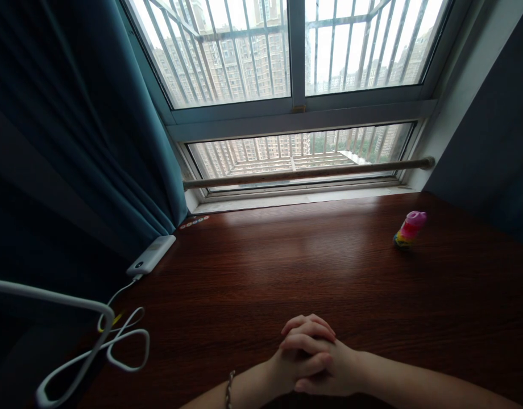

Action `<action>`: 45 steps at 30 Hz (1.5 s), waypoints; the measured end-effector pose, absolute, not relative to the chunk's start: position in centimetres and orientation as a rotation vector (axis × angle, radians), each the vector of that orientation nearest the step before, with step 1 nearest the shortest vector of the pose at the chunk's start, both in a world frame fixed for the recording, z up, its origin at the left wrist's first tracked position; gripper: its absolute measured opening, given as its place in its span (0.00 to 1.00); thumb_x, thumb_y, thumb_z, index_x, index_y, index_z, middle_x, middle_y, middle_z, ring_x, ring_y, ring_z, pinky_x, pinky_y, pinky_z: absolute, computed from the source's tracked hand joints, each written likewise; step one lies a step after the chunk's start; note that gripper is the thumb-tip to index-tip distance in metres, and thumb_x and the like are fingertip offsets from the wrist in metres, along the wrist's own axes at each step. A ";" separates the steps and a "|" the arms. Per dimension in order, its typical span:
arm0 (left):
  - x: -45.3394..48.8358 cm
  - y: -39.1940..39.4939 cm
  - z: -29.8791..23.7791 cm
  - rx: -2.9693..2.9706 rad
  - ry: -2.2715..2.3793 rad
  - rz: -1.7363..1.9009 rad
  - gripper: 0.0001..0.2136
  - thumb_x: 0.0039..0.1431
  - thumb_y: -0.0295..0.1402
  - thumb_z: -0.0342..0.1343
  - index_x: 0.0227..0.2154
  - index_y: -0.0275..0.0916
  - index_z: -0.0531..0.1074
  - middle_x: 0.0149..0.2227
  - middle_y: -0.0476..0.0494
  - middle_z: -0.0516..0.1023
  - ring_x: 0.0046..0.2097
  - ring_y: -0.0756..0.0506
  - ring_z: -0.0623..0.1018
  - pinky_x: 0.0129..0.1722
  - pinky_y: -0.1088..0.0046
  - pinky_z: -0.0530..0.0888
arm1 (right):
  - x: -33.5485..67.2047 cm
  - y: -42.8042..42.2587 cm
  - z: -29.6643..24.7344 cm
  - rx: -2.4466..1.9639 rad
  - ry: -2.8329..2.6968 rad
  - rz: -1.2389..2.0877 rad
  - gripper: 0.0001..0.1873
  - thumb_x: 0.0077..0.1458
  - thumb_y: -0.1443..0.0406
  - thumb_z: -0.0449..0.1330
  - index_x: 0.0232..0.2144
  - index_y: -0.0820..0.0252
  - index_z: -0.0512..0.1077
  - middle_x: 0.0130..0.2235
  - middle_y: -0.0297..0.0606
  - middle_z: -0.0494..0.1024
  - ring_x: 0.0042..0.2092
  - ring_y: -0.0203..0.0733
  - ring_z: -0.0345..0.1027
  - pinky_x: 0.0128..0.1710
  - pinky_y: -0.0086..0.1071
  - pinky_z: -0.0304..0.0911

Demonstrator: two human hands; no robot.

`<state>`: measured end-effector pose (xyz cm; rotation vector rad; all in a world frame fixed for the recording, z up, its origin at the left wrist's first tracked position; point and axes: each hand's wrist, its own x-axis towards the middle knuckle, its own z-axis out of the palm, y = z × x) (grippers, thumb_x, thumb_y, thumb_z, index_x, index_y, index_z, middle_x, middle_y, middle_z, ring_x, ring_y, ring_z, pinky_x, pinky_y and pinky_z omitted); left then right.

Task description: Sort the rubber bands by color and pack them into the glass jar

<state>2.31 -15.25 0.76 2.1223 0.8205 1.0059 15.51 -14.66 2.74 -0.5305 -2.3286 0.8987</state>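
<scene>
My left hand (285,362) and my right hand (343,363) are clasped together over the near part of the dark wooden table (244,272), fingers interlaced. Each one grips the other, and I see no object between them, though the palms are hidden. A bracelet (229,389) circles my left wrist. Well away from both hands, at the far right, a small bottle (410,229) with a pink top and red, yellow and blue lower parts stands on the tabletop.
At the table's left edge lies a white power bank (152,255), joined to a looped white cable (129,335). Blue curtains (116,142) hang on the left. A window (296,102) with a horizontal bar (304,175) across its lower part borders the back.
</scene>
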 end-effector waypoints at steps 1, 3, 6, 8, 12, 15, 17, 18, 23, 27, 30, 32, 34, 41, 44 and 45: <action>2.4 -15.3 0.9 2.144 0.843 1.011 0.18 0.39 0.20 0.59 0.36 0.43 0.69 0.36 0.47 0.75 0.40 0.44 0.76 0.36 0.74 0.76 | 15.5 -14.7 2.7 -0.528 -2.325 0.898 0.29 0.47 0.54 0.58 0.50 0.56 0.60 0.47 0.42 0.65 0.53 0.44 0.53 0.48 0.38 0.59; 2.5 -15.3 1.3 2.182 0.856 1.040 0.18 0.38 0.19 0.59 0.35 0.43 0.69 0.35 0.49 0.74 0.38 0.45 0.76 0.35 0.76 0.76 | 15.5 -14.6 2.6 -0.519 -2.317 0.896 0.29 0.46 0.55 0.59 0.50 0.56 0.60 0.47 0.43 0.65 0.52 0.44 0.54 0.48 0.38 0.59; 2.7 -15.4 1.6 2.162 0.812 1.067 0.19 0.38 0.18 0.58 0.35 0.42 0.68 0.35 0.49 0.74 0.39 0.47 0.76 0.38 0.77 0.76 | 15.5 -14.6 2.6 -0.514 -2.319 0.890 0.29 0.46 0.54 0.59 0.50 0.56 0.60 0.47 0.42 0.65 0.52 0.44 0.54 0.49 0.38 0.59; 2.7 -15.4 1.6 2.117 0.793 1.056 0.18 0.40 0.18 0.57 0.35 0.41 0.68 0.36 0.47 0.73 0.40 0.46 0.75 0.39 0.77 0.75 | 15.5 -14.6 2.6 -0.513 -2.327 0.891 0.29 0.47 0.54 0.58 0.50 0.56 0.60 0.47 0.42 0.65 0.53 0.43 0.53 0.49 0.38 0.58; 2.5 -15.4 1.2 2.089 0.802 1.019 0.19 0.39 0.18 0.57 0.36 0.42 0.68 0.37 0.47 0.73 0.41 0.46 0.75 0.40 0.76 0.75 | 15.5 -14.7 2.5 -0.513 -2.336 0.895 0.29 0.47 0.53 0.58 0.50 0.56 0.60 0.48 0.42 0.64 0.53 0.43 0.52 0.50 0.37 0.58; 2.4 -15.4 1.1 2.191 0.858 1.014 0.20 0.37 0.18 0.58 0.36 0.43 0.68 0.36 0.49 0.74 0.39 0.46 0.76 0.36 0.77 0.75 | 15.5 -14.7 2.5 -0.524 -2.336 0.896 0.29 0.47 0.54 0.58 0.50 0.56 0.60 0.48 0.42 0.64 0.53 0.44 0.53 0.49 0.38 0.58; 2.4 -15.4 1.2 2.259 0.898 1.014 0.20 0.36 0.19 0.59 0.36 0.44 0.68 0.36 0.49 0.74 0.38 0.46 0.76 0.34 0.77 0.75 | 15.5 -14.7 2.5 -0.528 -2.336 0.898 0.29 0.47 0.54 0.58 0.50 0.56 0.59 0.48 0.42 0.64 0.53 0.44 0.53 0.49 0.38 0.58; 2.4 -15.4 1.3 2.270 0.898 1.015 0.20 0.36 0.19 0.58 0.36 0.44 0.68 0.35 0.49 0.74 0.38 0.46 0.76 0.33 0.77 0.75 | 15.5 -14.7 2.5 -0.528 -2.336 0.900 0.29 0.47 0.54 0.58 0.51 0.56 0.59 0.48 0.42 0.64 0.53 0.44 0.53 0.49 0.38 0.59; 2.5 -15.4 1.6 2.244 0.854 1.032 0.19 0.37 0.19 0.57 0.36 0.43 0.67 0.35 0.49 0.74 0.38 0.47 0.76 0.35 0.78 0.74 | 15.6 -14.7 2.6 -0.538 -2.342 0.901 0.29 0.46 0.55 0.58 0.51 0.54 0.59 0.48 0.41 0.64 0.53 0.44 0.53 0.49 0.38 0.58; 2.5 -15.4 1.4 2.146 0.868 1.008 0.16 0.40 0.22 0.58 0.34 0.43 0.69 0.35 0.48 0.73 0.39 0.46 0.75 0.35 0.76 0.75 | 15.6 -14.7 2.5 -0.539 -2.346 0.903 0.29 0.46 0.55 0.58 0.51 0.54 0.59 0.47 0.41 0.65 0.53 0.44 0.53 0.49 0.39 0.59; 2.4 -15.3 1.1 2.089 0.842 0.996 0.16 0.41 0.21 0.58 0.35 0.43 0.69 0.36 0.47 0.73 0.40 0.45 0.75 0.38 0.75 0.75 | 15.6 -14.7 2.4 -0.530 -2.336 0.905 0.30 0.46 0.55 0.59 0.51 0.56 0.60 0.47 0.41 0.65 0.53 0.44 0.53 0.49 0.37 0.59; 2.4 -15.3 0.8 2.073 0.811 1.006 0.17 0.42 0.21 0.57 0.36 0.43 0.68 0.37 0.47 0.73 0.41 0.45 0.75 0.40 0.74 0.75 | 15.6 -14.6 2.3 -0.533 -2.332 0.900 0.30 0.46 0.55 0.59 0.51 0.56 0.60 0.48 0.42 0.64 0.53 0.44 0.53 0.49 0.37 0.59; 2.4 -15.3 0.7 2.080 0.796 1.007 0.17 0.42 0.20 0.57 0.36 0.43 0.68 0.36 0.47 0.74 0.41 0.45 0.75 0.40 0.74 0.75 | 15.6 -14.6 2.2 -0.537 -2.342 0.899 0.30 0.46 0.54 0.59 0.51 0.56 0.60 0.48 0.42 0.64 0.53 0.44 0.53 0.49 0.37 0.59; 2.4 -15.2 0.0 2.208 0.815 1.051 0.16 0.43 0.24 0.58 0.37 0.43 0.68 0.34 0.48 0.75 0.40 0.44 0.76 0.36 0.73 0.75 | 15.6 -14.6 2.1 -0.529 -2.351 0.897 0.30 0.47 0.54 0.58 0.51 0.56 0.60 0.49 0.42 0.63 0.53 0.44 0.52 0.49 0.38 0.59; 2.4 -15.1 -0.2 2.113 0.792 1.004 0.13 0.47 0.28 0.56 0.38 0.43 0.68 0.36 0.46 0.74 0.42 0.43 0.74 0.40 0.71 0.74 | 15.6 -14.6 2.2 -0.516 -2.327 0.901 0.30 0.46 0.54 0.59 0.50 0.57 0.60 0.49 0.43 0.63 0.53 0.44 0.52 0.49 0.37 0.59; 2.4 -15.2 -0.2 2.084 0.791 0.981 0.11 0.49 0.30 0.55 0.38 0.43 0.69 0.36 0.46 0.74 0.43 0.43 0.74 0.41 0.70 0.74 | 15.7 -14.7 2.3 -0.514 -2.326 0.902 0.29 0.46 0.54 0.59 0.50 0.57 0.60 0.49 0.43 0.64 0.53 0.43 0.52 0.49 0.37 0.59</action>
